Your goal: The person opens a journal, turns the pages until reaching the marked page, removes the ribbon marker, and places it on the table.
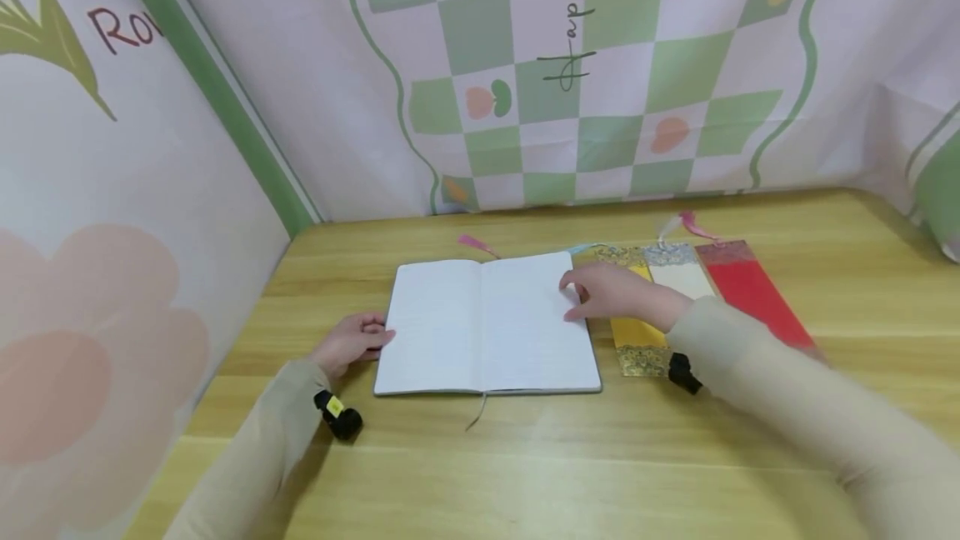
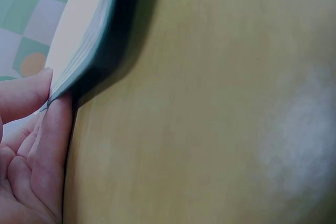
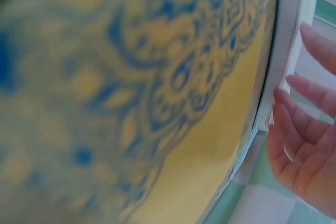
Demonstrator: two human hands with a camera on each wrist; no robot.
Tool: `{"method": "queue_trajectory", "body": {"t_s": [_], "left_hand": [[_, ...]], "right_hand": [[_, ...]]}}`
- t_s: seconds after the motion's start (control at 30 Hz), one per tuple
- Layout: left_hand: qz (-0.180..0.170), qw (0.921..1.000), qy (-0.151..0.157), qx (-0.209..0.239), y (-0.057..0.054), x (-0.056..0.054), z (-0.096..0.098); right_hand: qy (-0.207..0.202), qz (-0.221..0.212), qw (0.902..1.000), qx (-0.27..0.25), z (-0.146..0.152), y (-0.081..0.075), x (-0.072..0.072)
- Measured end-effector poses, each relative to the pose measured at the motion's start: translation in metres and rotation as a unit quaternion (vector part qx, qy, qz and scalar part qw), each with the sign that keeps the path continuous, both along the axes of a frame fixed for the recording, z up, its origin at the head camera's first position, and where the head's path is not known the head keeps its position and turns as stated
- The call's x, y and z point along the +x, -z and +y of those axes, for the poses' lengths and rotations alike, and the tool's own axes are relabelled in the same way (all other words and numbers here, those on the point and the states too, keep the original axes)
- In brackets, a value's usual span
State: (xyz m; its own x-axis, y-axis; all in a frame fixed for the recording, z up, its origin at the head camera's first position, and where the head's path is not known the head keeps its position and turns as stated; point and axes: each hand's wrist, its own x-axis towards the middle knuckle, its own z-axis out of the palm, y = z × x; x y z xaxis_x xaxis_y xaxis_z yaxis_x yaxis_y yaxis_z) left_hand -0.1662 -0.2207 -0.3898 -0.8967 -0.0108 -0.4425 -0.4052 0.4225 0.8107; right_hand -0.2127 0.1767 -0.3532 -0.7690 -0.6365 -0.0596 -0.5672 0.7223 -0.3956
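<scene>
An open notebook (image 1: 435,327) with pale pages lies flat on the wooden table. At its left edge my left hand (image 1: 348,344) pinches the book, thumb on the page and fingers beneath the dark cover (image 2: 102,59), as the left wrist view shows. My right hand (image 1: 611,290) hovers at the right page's outer edge, thumb and fingers apart and loosely bent, fingertips right at the page edge. Under that hand lies a yellow bookmark (image 1: 637,336) with patterned ends, beside a white bookmark (image 1: 682,276) and a red bookmark (image 1: 757,294).
A pink tassel (image 1: 474,243) pokes out above the notebook's top edge, and a thin ribbon (image 1: 476,413) trails from its bottom. Another pink tassel (image 1: 696,225) lies above the bookmarks. Patterned cloth (image 1: 480,148) hangs behind the wooden table (image 1: 495,473) and along its left side.
</scene>
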Motion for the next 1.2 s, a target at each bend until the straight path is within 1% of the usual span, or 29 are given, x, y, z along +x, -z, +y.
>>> {"method": "queue_trajectory", "body": {"t_s": [0.17,0.27,0.33,0.57,0.7,0.93,1.07,1.2], "left_hand": [[-0.001,1.0,0.001,0.001,-0.001,0.0,0.0],[-0.002,1.0,-0.002,-0.001,0.0,0.0,0.0],[-0.002,1.0,0.0,-0.003,0.0,0.001,0.0],[-0.001,1.0,-0.001,-0.006,0.0,0.0,-0.001],[0.0,1.0,0.002,-0.007,0.0,0.001,0.0],[0.004,1.0,0.005,-0.006,0.0,0.001,-0.001],[0.004,1.0,0.004,-0.007,0.001,0.002,-0.001],[0.004,1.0,0.001,-0.008,0.001,0.0,-0.001]], "right_hand": [[0.011,0.014,0.9992,0.036,-0.01,-0.001,-0.007],[0.018,0.027,0.9982,0.051,-0.015,-0.001,-0.013],[0.027,0.026,0.9977,0.056,-0.018,-0.001,-0.016],[0.05,-0.013,0.9974,0.051,-0.026,-0.003,-0.025],[0.054,-0.036,0.9957,0.066,-0.028,-0.003,-0.028],[0.068,-0.075,0.9903,0.095,-0.033,-0.009,-0.033],[0.071,-0.089,0.9882,0.102,-0.036,-0.01,-0.036],[0.073,-0.087,0.9877,0.107,-0.038,-0.01,-0.037]]}}
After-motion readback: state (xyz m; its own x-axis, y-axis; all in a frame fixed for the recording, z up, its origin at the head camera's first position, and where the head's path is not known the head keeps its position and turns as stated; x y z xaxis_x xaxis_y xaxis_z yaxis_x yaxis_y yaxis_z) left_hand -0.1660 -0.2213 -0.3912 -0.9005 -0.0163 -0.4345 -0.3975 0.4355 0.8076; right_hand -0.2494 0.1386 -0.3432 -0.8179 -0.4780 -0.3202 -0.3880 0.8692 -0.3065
